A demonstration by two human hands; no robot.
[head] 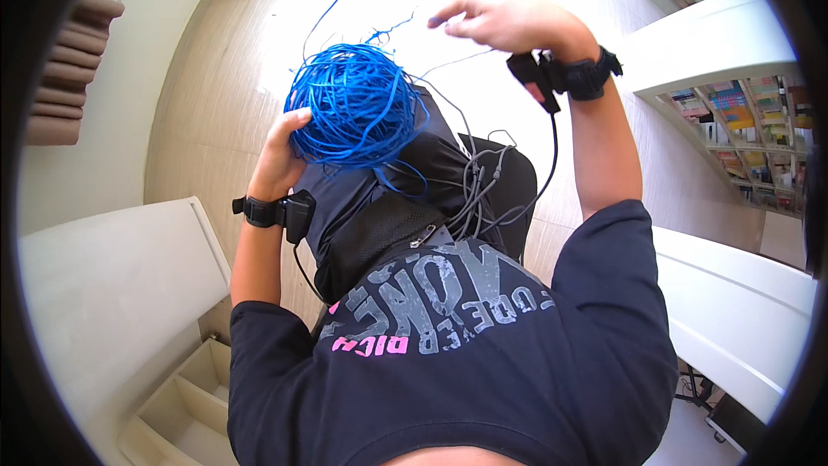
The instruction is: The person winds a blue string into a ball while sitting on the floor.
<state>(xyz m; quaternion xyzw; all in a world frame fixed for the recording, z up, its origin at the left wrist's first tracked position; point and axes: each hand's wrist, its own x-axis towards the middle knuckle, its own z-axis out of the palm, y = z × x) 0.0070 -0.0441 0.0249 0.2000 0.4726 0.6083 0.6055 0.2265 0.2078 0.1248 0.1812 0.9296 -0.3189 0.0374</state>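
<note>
A large loose ball of blue cord sits above my lap. My left hand grips its left side, with the thumb on top of the strands and the other fingers hidden behind. Loose blue strands trail from the ball's far side and across the bright floor. My right hand is raised to the ball's upper right, apart from it, fingers spread and slightly blurred. A thin strand runs from the ball towards that hand; whether it reaches the fingers is unclear. Both wrists wear black strapped devices with cables.
Several grey cables lie bunched by my right hip, beside a black mesh waist pouch. White furniture stands at left and right. Shelves of books line the right. A pale open-compartment unit stands lower left.
</note>
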